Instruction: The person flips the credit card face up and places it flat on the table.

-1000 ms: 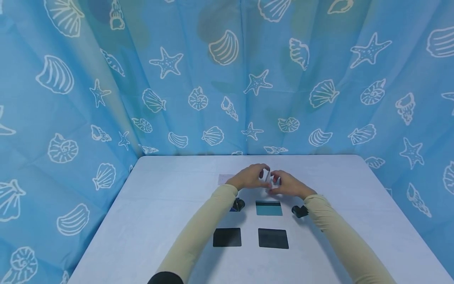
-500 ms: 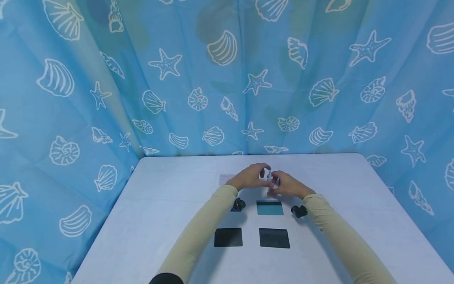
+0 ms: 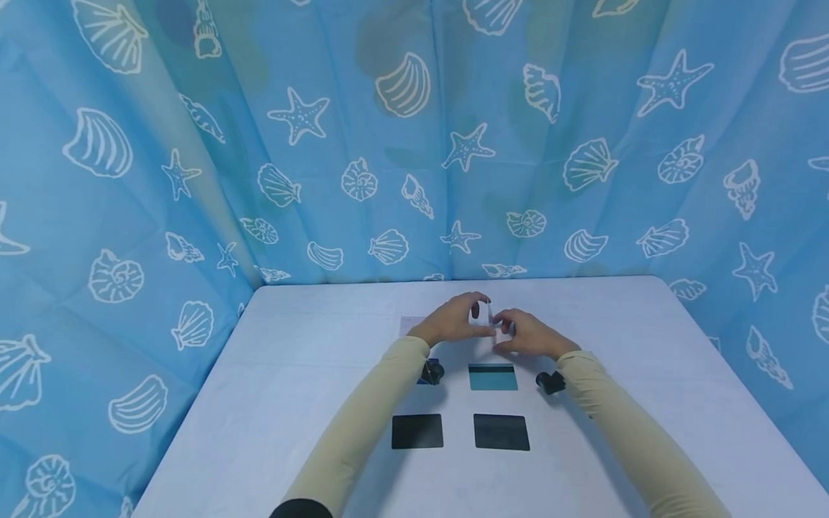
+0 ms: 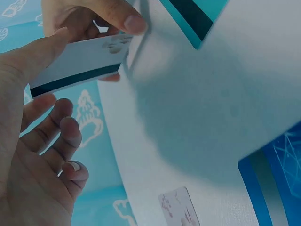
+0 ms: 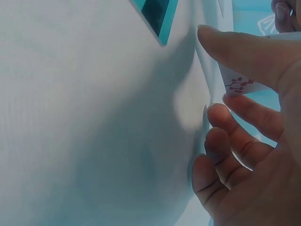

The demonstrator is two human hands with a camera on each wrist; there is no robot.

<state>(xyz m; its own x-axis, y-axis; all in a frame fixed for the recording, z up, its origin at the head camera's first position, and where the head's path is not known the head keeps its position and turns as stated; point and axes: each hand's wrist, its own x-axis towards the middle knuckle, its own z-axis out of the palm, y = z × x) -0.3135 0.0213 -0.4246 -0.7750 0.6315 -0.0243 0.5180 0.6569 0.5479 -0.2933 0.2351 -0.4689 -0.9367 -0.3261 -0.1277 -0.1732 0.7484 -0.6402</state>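
Both hands hold one white card [image 3: 490, 314] with a dark stripe, raised above the far part of the table. My left hand [image 3: 455, 319] pinches its left end between thumb and fingers, and its other fingers are loosely bent in the left wrist view. The card's striped face [image 4: 89, 63] shows there. My right hand [image 3: 532, 334] has thumb and index finger at the other end, where red blossom print shows on the card [image 5: 240, 84] in the right wrist view. The right thumb hides part of that face. From the head, the card appears almost edge-on.
A teal card [image 3: 493, 377] with a black stripe lies nearer, above two dark cards [image 3: 417, 432] in the front row. A pale blossom card [image 4: 178, 207] and a blue card [image 4: 287, 162] lie partly hidden by the left arm. A patterned blue curtain [image 3: 363, 144] stands behind the table.
The held card has turned more upright and edge-on to the head view. My left hand has shifted slightly left and away; the right hand has hardly moved. The cards on the table stay put.
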